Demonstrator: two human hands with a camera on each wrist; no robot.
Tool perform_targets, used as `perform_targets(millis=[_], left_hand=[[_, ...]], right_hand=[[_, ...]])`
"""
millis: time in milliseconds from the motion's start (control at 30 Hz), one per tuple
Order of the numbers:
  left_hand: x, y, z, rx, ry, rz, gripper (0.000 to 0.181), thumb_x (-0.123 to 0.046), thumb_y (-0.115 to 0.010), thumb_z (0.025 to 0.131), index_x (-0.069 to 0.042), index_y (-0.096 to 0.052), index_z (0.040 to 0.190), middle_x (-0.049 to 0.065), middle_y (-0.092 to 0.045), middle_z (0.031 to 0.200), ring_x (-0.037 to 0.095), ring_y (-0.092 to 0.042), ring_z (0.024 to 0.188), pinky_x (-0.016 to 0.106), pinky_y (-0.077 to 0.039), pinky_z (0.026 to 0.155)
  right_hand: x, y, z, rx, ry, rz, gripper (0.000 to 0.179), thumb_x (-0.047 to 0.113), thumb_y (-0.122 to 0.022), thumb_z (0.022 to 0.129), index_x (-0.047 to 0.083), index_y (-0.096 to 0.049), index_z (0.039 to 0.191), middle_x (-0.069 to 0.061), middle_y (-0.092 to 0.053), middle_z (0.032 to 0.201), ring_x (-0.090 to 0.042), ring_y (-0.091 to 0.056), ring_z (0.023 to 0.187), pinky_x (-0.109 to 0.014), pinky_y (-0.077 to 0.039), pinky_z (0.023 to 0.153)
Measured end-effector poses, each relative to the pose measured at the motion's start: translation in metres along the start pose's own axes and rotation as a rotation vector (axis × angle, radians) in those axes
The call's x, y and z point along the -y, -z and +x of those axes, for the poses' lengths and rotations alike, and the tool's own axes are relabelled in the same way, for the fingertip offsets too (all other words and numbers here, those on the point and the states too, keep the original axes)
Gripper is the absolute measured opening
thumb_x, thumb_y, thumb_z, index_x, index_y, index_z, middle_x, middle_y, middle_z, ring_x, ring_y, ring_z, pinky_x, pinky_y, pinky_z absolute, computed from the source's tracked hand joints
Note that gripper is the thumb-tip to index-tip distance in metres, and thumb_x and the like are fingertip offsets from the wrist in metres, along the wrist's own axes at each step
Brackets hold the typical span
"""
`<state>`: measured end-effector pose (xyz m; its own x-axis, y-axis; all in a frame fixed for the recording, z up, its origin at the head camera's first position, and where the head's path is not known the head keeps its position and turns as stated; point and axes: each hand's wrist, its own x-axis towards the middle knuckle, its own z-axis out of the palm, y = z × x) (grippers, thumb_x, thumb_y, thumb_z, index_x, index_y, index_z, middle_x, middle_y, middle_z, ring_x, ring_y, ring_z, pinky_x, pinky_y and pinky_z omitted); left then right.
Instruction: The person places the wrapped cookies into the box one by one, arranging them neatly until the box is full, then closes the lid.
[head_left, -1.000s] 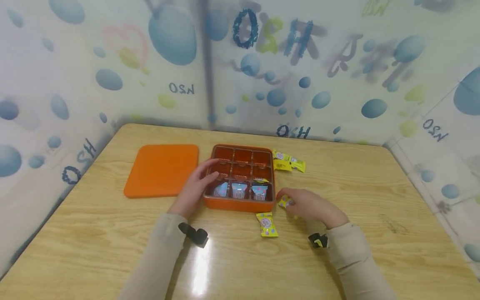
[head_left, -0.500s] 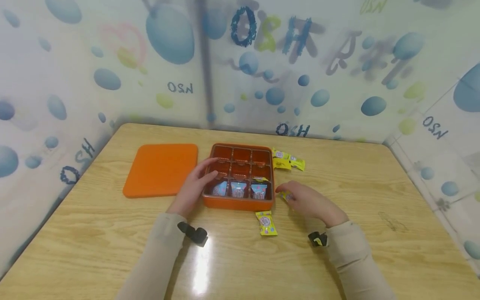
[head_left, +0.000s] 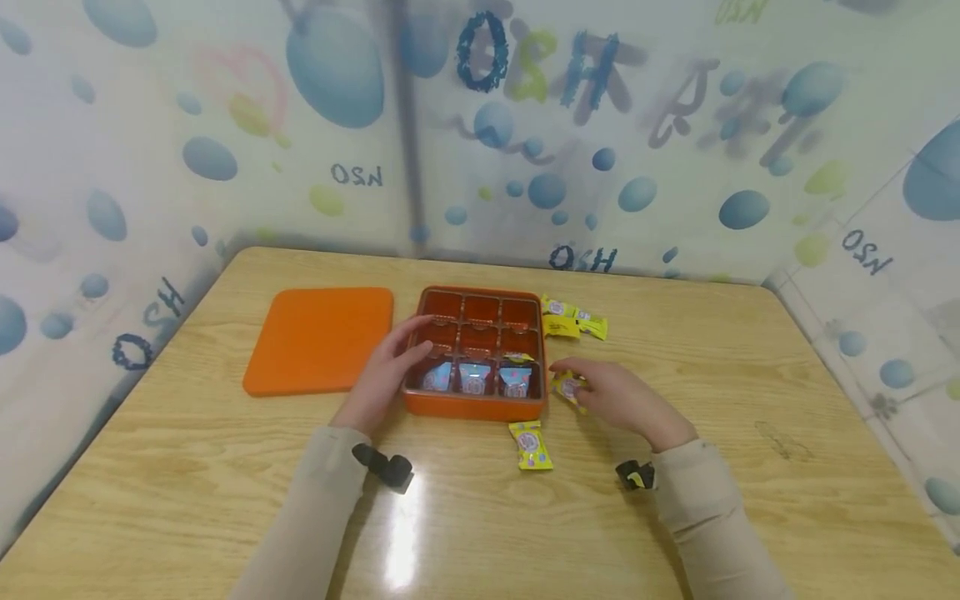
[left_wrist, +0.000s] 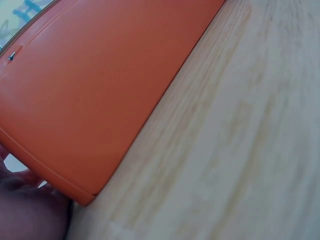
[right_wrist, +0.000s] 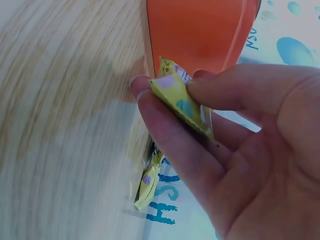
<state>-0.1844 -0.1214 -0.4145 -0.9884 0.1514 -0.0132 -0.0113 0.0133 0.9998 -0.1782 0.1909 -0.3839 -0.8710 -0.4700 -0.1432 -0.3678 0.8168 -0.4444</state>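
My left hand (head_left: pixel 382 371) rests on the left rim of an orange box (head_left: pixel 472 407), its thumb and a finger reaching over the edge. In the left wrist view, part of this hand shows at the lower left, against the box's side (left_wrist: pixel 100 90). Beside the box's right side, my right hand (head_left: pixel 618 396) pinches a yellow wrapped candy (right_wrist: pixel 182 102) between thumb and fingers. Blue wrapped candies (head_left: pixel 474 379) lie in the box's three front compartments. A yellow candy (head_left: pixel 517 357) shows partly in the middle row's right compartment.
One yellow candy (head_left: pixel 530 446) lies on the wooden table (head_left: pixel 465 517) before the box. Several more yellow candies (head_left: pixel 573 318) lie by its back right corner. An orange lid (head_left: pixel 322 342) lies flat to the left. Patterned walls (head_left: pixel 547 133) stand behind and at both sides.
My right hand has shifted slightly, and more of the yellow candy in its fingers now shows. The left hand stays at the box's rim. The whole view has drifted a little.
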Motion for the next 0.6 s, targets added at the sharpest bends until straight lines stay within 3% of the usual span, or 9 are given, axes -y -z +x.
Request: perform_targets(millis=[333,467,600], left_hand=[[0.001,0.001,0.000,-0.006,-0.012,0.000,0.044,-0.024,-0.053,0.090,-0.019,-0.042,0.132,-0.002,-0.024,0.144,0.014,-0.018,0.131,0.040,-0.012,0.107],[0.010,0.002,0.005,-0.016,-0.025,-0.008,0.041,-0.020,-0.053,0.090,-0.021,-0.045,0.130,-0.004,-0.027,0.143,0.013,-0.020,0.130,0.039,-0.013,0.106],[0.020,0.005,0.011,-0.026,-0.033,0.005,0.040,-0.022,-0.054,0.089,-0.026,-0.047,0.128,-0.008,-0.029,0.141,0.012,-0.021,0.129,0.040,-0.015,0.106]], right_hand=[[0.001,0.001,0.002,-0.027,-0.016,-0.009,0.039,0.015,-0.051,0.091,0.015,-0.046,0.130,-0.007,-0.053,0.122,-0.025,-0.051,0.107,-0.044,-0.043,0.086],[0.003,0.003,0.000,-0.034,-0.047,0.027,0.042,0.018,-0.052,0.091,0.017,-0.043,0.132,-0.009,-0.055,0.116,-0.019,-0.060,0.084,-0.038,-0.048,0.073],[0.003,0.005,0.001,-0.045,-0.073,0.090,0.046,0.021,-0.050,0.092,0.020,-0.037,0.135,-0.010,-0.055,0.112,-0.015,-0.059,0.062,-0.030,-0.047,0.057]])
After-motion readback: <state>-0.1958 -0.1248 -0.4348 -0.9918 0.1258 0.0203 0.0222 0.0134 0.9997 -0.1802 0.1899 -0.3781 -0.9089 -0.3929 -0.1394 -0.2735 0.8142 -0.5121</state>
